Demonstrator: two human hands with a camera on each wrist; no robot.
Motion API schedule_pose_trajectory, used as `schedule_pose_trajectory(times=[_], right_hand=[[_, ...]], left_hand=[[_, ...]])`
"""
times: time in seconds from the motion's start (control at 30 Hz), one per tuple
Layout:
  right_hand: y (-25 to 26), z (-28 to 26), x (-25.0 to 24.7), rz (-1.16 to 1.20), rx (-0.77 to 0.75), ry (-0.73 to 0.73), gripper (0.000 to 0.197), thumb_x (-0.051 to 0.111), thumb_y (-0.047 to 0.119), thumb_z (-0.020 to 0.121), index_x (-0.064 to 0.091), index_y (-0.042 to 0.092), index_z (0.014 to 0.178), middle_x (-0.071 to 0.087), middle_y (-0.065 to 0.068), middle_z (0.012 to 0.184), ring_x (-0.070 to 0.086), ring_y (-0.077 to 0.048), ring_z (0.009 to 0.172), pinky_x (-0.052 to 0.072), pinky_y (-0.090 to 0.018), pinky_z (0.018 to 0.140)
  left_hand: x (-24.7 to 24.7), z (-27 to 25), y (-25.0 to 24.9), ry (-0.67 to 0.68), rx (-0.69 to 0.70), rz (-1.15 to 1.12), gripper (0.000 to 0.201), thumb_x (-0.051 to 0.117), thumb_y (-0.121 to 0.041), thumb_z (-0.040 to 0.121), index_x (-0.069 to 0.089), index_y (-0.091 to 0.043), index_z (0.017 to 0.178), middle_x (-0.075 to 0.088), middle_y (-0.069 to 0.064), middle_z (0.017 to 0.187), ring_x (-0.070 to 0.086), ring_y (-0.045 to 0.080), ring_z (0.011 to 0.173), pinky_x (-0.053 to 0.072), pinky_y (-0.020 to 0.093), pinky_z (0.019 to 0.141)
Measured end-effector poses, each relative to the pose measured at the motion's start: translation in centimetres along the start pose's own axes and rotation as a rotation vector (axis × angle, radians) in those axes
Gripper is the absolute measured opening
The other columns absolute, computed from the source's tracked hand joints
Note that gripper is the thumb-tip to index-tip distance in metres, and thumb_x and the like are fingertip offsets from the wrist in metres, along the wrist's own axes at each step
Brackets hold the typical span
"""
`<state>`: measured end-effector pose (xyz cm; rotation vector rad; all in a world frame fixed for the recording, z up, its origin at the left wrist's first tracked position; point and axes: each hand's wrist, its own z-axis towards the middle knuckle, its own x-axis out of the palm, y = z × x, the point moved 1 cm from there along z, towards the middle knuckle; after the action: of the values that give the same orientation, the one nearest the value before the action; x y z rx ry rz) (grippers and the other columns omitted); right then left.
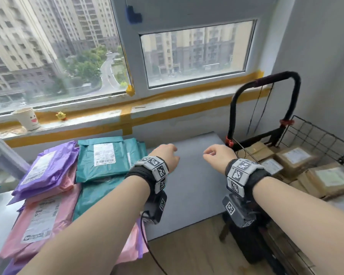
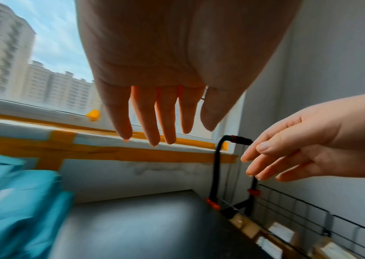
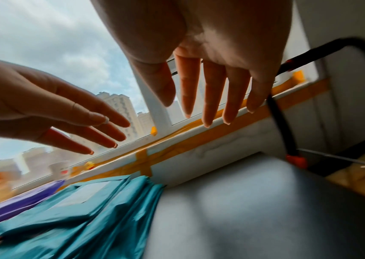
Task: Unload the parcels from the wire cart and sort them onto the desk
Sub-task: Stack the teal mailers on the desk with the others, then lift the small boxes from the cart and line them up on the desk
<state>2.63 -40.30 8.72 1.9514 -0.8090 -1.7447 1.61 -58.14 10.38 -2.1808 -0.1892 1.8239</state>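
Both hands hover empty above the grey desk (image 1: 195,175). My left hand (image 1: 165,153) hangs with straight, relaxed fingers (image 2: 146,122) just right of the teal parcels (image 1: 105,161). My right hand (image 1: 216,153) is also relaxed with its fingers (image 3: 210,98) extended, close to the wire cart (image 1: 314,139) at the desk's right end. Brown cardboard parcels (image 1: 294,161) with white labels lie inside the cart. Purple parcels (image 1: 48,171) and pink parcels (image 1: 42,217) are stacked on the desk's left part.
The cart's black handle (image 1: 266,80) rises beside the desk's far right corner. A windowsill with yellow tape carries a paper cup (image 1: 27,119) and a small yellow toy (image 1: 61,116). Wooden floor (image 1: 197,253) shows below the desk's front edge.
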Motion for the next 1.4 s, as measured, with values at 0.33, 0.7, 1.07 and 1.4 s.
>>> schedule_pose_trajectory(times=[0.33, 0.7, 1.07, 1.4], right_hand=[[-15.4, -3.5, -11.2, 0.007, 0.209, -0.128, 0.019, 0.055, 0.022, 0.090, 0.068, 0.014, 0.102, 0.067, -0.005, 0.107, 0.059, -0.023, 0.103, 0.043, -0.024, 0.083], [-34.5, -6.6, -21.6, 0.062, 0.499, -0.209, 0.018, 0.055, 0.022, 0.090, 0.069, 0.014, 0.099, 0.067, -0.005, 0.109, 0.060, -0.023, 0.101, 0.040, -0.022, 0.080], [-43.4, -3.7, -23.2, 0.215, 0.794, -0.276, 0.023, 0.054, 0.020, 0.091, 0.065, 0.008, 0.108, 0.066, -0.010, 0.113, 0.059, -0.027, 0.105, 0.046, -0.031, 0.089], [-47.7, 6.6, -19.2, 0.437, 1.072, -0.246, 0.061, 0.060, 0.028, 0.089, 0.036, 0.010, 0.142, 0.049, -0.013, 0.137, 0.051, -0.027, 0.119, 0.041, -0.028, 0.094]], left_hand=[[5.3, 2.4, -18.4, 0.115, 0.259, 0.056, 0.038, 0.045, -0.027, 0.096, 0.052, -0.014, 0.131, 0.057, 0.008, 0.131, 0.053, 0.026, 0.120, 0.043, 0.032, 0.099], [14.2, 4.1, -35.7, 0.261, 0.365, 0.086, 0.040, 0.046, -0.028, 0.096, 0.048, -0.016, 0.134, 0.054, 0.007, 0.133, 0.052, 0.025, 0.121, 0.043, 0.033, 0.100], [20.7, 12.8, -45.0, 0.442, 0.544, 0.179, 0.033, 0.046, -0.024, 0.094, 0.058, -0.015, 0.123, 0.062, 0.007, 0.116, 0.060, 0.024, 0.101, 0.051, 0.031, 0.082], [29.1, 25.6, -49.3, 0.672, 0.573, 0.231, 0.036, 0.044, -0.025, 0.091, 0.054, -0.013, 0.124, 0.059, 0.011, 0.120, 0.058, 0.026, 0.093, 0.051, 0.032, 0.078]])
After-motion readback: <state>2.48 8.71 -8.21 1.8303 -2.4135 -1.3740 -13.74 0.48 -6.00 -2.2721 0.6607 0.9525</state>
